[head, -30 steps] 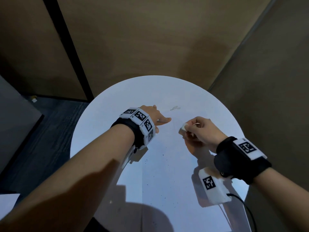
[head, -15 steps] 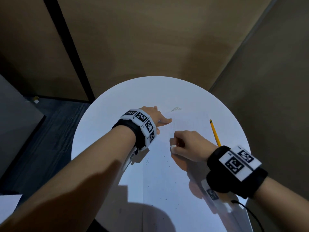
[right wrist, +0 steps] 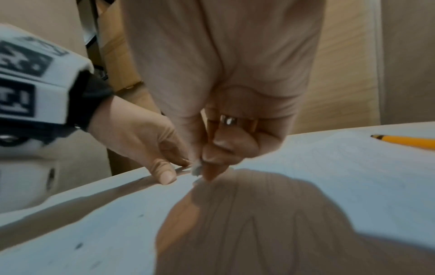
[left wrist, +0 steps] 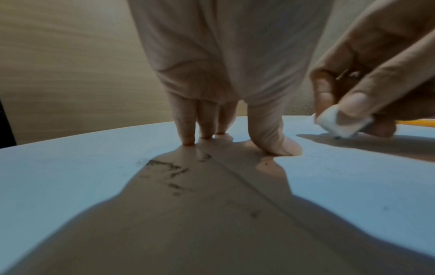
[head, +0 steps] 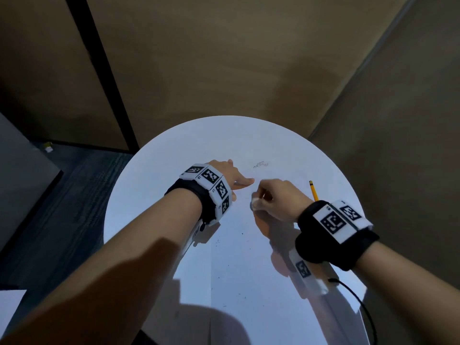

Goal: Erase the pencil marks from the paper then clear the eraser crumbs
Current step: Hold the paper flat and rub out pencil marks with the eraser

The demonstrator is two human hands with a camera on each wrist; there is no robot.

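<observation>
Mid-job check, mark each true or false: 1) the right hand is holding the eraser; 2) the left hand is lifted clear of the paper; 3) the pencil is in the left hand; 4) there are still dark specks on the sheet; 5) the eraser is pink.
1) True. The right hand pinches the eraser between thumb and fingers.
2) False. The left hand rests on the paper, fingertips pressed down on it.
3) False. The pencil lies on the paper beyond the right hand, held by neither hand.
4) True. Small dark specks are scattered over the sheet near the person, and a smudge shows further out.
5) False. The eraser is white.
</observation>
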